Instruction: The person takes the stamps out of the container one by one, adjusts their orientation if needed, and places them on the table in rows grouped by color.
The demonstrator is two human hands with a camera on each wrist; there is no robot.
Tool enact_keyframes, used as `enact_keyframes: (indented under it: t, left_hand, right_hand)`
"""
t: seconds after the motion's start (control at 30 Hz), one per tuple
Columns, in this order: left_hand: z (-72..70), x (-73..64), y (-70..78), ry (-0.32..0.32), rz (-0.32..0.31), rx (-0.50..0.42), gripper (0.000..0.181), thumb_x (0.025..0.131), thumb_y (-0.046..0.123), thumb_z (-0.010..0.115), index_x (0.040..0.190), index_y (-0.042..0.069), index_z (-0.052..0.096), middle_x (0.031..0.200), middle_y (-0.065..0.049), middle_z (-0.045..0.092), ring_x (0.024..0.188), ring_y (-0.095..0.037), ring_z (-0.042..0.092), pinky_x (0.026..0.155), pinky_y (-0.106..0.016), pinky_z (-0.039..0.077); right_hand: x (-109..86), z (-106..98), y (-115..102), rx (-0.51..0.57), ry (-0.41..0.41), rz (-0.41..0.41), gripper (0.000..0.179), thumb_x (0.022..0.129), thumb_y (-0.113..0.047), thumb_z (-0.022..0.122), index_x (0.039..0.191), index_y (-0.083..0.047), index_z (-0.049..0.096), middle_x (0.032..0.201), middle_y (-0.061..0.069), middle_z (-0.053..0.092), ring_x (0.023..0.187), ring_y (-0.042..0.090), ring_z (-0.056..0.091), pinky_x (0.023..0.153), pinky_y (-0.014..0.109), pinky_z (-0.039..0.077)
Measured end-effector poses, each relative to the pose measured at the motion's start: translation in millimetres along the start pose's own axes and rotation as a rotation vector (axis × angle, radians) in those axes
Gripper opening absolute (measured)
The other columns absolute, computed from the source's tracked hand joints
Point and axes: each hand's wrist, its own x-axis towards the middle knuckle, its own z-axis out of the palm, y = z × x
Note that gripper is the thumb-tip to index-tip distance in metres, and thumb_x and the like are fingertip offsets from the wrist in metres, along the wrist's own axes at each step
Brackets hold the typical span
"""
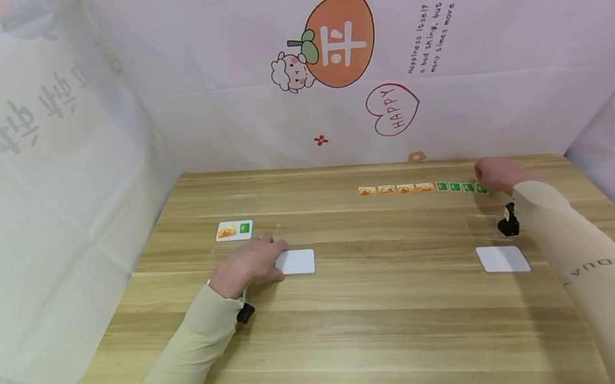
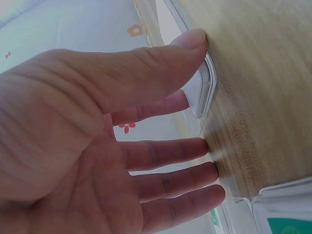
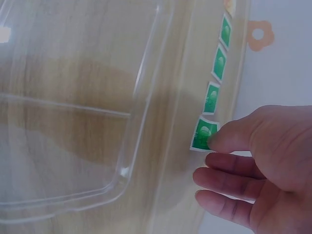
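My left hand (image 1: 251, 264) is at the left end of a stack of white cards (image 1: 297, 262). In the left wrist view its thumb and index finger pinch the stack's edges (image 2: 210, 85), while the other fingers stay fairly straight. At the far right, my right hand (image 1: 502, 174) pinches a small green picture card (image 3: 204, 134) between thumb and a finger mostly hidden behind it. That card ends a row of similar green cards (image 1: 455, 187), continued leftward by several orange-and-yellow ones (image 1: 386, 189).
A white card bearing an orange and a green picture (image 1: 234, 230) lies left. Another white card (image 1: 502, 259) lies near my right forearm. A clear plastic tray with a divider (image 3: 139, 83) stands beside the row. Patterned cloth (image 1: 249, 115) borders the wooden table (image 1: 364, 341).
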Motion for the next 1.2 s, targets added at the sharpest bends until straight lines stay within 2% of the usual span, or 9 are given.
enact_keyframes:
  t: [0.43,0.9,1.2]
  left_hand:
    - [0.6,-0.2,-0.8,0.01,0.006,0.004,0.053,0.087,0.027,0.075,0.134,0.013,0.055,0.119,-0.011,0.057,0.096,-0.022,0.054,0.089,-0.039,0.048]
    - [0.2,0.5,-1.7,0.011,0.006,0.016,0.054,0.087,0.028,0.075,0.134,0.013,0.055,0.12,-0.011,0.057,0.098,-0.023,0.054,0.089,-0.04,0.049]
    - [0.8,0.2,-1.7,0.011,0.006,0.015,0.054,0.087,0.028,0.076,0.134,0.012,0.055,0.119,-0.011,0.057,0.097,-0.022,0.054,0.088,-0.04,0.049]
  right_hand:
    - [2.9,5.3,2.9,-0.005,0.051,-0.001,0.012,0.091,-0.005,0.048,0.088,0.001,0.058,0.074,0.009,0.053,0.067,0.023,0.048,0.057,0.035,0.039]
    - [3.7,11.4,4.7,0.001,0.072,0.02,0.015,0.086,-0.005,0.053,0.095,0.006,0.058,0.078,0.014,0.057,0.07,0.026,0.051,0.059,0.038,0.042]
    - [1.7,12.4,2.9,0.013,0.062,0.044,0.019,0.088,-0.011,0.058,0.097,0.006,0.06,0.081,0.016,0.061,0.069,0.026,0.052,0.056,0.036,0.043]
